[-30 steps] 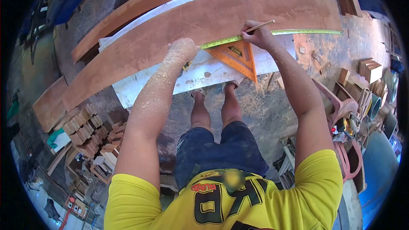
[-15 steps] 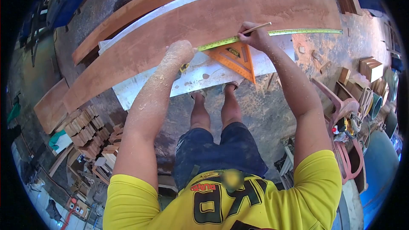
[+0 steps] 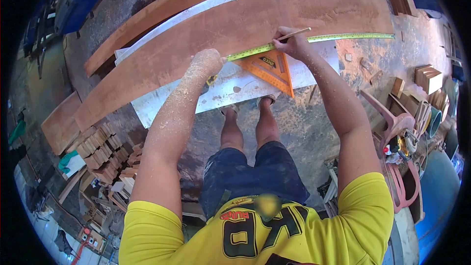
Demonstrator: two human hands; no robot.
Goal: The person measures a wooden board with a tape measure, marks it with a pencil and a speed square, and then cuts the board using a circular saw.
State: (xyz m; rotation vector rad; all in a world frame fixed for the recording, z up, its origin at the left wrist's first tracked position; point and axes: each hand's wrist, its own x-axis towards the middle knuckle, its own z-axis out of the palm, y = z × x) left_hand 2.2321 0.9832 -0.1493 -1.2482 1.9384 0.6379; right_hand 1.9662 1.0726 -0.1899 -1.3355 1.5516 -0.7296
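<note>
A long reddish-brown wooden board (image 3: 333, 10) lies across a white sheet-topped surface (image 3: 171, 100). Along its near edge runs a yellow tape measure (image 3: 343, 37), its blade stretched out to the board's right end. My left hand (image 3: 207, 63), dusted with sawdust, is closed on the tape measure; part of the dark and yellow case shows below the wrist. Over the blade, my right hand (image 3: 290, 44) is closed around a pencil (image 3: 297, 33), whose tip end is hidden by the fingers. Between the hands an orange speed square (image 3: 270, 68) lies partly under the board's edge.
Another long board (image 3: 162, 7) lies beyond the first. Stacked wood blocks (image 3: 100, 149) stand at the left. At the right are cut wood pieces (image 3: 428, 79) and a pink plastic chair (image 3: 392, 122). Sawdust and scraps litter the floor near the board's right end.
Both hands stay almost in place, the right shifting very slightly left with the pencil. The view has moved a little; tape measure, board and square keep their positions.
</note>
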